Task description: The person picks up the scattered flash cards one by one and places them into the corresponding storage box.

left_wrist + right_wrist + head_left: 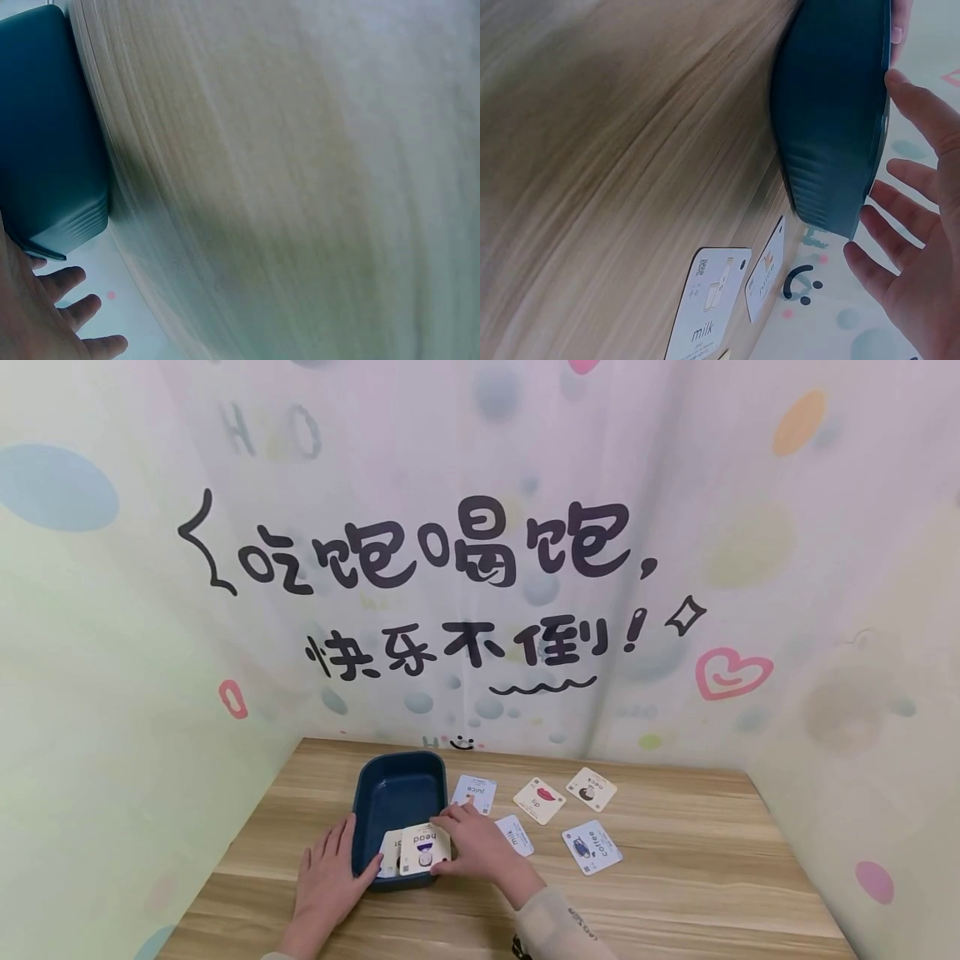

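A dark blue rectangular tray (397, 764) stands on the wooden table. My left hand (326, 872) rests against its left side with the fingers fairly straight, the thumb reaching over the rim. At the tray's right rim my right hand (480, 843) holds a white "head" picture card (425, 847) by its edge, between thumb and fingers. Another card (389, 852) lies partly hidden beneath it at the tray's near end. In the right wrist view the thumb touches the rim of the tray (829, 112); the held card is hardly visible there.
Right of the tray lie several cards: juice (474, 793), milk (514, 835), lip (538, 800), neck (592, 789) and coffee (592, 847). My right forearm partly covers the milk card. A printed curtain (480, 718) hangs behind the table's (675, 893) far edge.
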`<state>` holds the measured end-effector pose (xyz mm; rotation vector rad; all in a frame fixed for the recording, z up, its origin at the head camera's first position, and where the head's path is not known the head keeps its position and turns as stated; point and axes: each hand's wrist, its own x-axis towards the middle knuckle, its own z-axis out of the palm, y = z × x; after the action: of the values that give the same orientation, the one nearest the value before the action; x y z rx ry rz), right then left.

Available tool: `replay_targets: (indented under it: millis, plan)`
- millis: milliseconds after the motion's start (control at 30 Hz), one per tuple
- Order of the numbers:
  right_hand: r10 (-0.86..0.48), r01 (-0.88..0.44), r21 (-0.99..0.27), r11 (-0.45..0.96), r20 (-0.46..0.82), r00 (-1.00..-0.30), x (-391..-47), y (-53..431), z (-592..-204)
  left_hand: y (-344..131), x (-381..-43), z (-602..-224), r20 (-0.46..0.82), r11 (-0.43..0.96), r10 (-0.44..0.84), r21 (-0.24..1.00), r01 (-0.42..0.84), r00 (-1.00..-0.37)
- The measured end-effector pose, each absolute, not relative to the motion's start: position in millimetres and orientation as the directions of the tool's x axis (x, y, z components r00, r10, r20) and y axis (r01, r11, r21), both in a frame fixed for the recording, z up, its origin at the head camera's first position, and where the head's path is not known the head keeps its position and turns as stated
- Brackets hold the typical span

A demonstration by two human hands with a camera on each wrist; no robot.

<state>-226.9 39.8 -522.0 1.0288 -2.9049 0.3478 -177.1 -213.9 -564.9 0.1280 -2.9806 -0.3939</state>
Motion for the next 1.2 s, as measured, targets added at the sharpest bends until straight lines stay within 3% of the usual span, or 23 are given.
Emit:
replay_targets:
  millis: [833,1200]
  plan:
    - [-0.602,-0.626,-0.208,0.751,0.172,-0.78,-226.3,62.4,-526.0,-215.1,-177.5,-566.9,0.114,0.962,-0.097,0.266,-0.064,-0.989]
    - [-0.56,-0.576,-0.249,0.779,0.139,-0.817,-227.7,82.6,-534.6,-215.0,-178.0,-567.6,0.126,0.963,-0.095,0.264,-0.059,-0.988]
